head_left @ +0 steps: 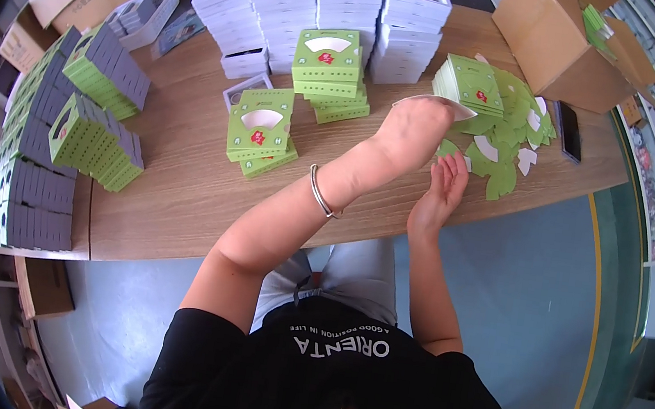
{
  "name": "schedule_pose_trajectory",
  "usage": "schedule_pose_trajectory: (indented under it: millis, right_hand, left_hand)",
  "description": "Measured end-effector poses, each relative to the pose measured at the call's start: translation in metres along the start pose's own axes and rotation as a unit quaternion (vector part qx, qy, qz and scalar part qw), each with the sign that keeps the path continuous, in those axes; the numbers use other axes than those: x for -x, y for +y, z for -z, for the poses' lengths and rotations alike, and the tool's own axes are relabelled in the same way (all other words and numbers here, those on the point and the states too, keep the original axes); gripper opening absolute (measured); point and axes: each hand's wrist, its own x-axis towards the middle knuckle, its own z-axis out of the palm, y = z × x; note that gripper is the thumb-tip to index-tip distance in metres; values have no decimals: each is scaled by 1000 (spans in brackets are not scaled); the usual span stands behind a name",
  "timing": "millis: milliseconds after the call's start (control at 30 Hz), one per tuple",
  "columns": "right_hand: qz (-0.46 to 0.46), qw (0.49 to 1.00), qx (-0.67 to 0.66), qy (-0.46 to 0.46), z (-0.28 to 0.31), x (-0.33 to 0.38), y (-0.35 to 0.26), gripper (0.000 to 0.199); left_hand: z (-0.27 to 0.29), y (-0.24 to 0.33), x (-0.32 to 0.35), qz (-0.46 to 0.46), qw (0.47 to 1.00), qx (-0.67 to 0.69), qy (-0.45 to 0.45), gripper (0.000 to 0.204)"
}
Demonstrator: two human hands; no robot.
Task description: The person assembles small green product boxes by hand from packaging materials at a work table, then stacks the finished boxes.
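**Left hand up with a card, right hand at the loose pile**

Table, edge at lower frame, open wood in the centre. Card pile upper right. Left hand raised, apparently pinching a white-backed card, its long axis left-right. Right hand, fingers spread, is nearer the pile, touching its lower edge.

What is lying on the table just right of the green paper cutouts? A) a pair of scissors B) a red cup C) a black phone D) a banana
C: a flat black phone lies on the wooden table right beside the loose green cutouts, near the brown cardboard box.
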Motion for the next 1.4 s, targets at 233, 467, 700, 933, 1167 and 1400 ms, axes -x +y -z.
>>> schedule_pose_trajectory:
  millis: [233,467,700,933,1167,1400]
  right_hand:
    - [330,900,282,-37,-1,8,-37,55]
    - [363,811,351,-296,-28,8,-43,54]
    - [428,750,380,-331,-47,17,-50,53]
    - [346,780,360,-377,-51,16,-48,35]
    - [-54,791,390,-467,-49,-3,-34,22]
    - [-13,813,366,-452,-46,-19,-13,15]
  left_hand:
    - [36,-19,50,255,921,281,-86,22]
    - [28,-25,127,348,787,509,11,17]
    - [45,-25,149,358,769,526,67,13]
    - [41,-32,152,367,772,514,78,16]
    - [25,12,162,156,971,-121,133,55]
    - [-16,-5,159,138,981,-128,-45,73]
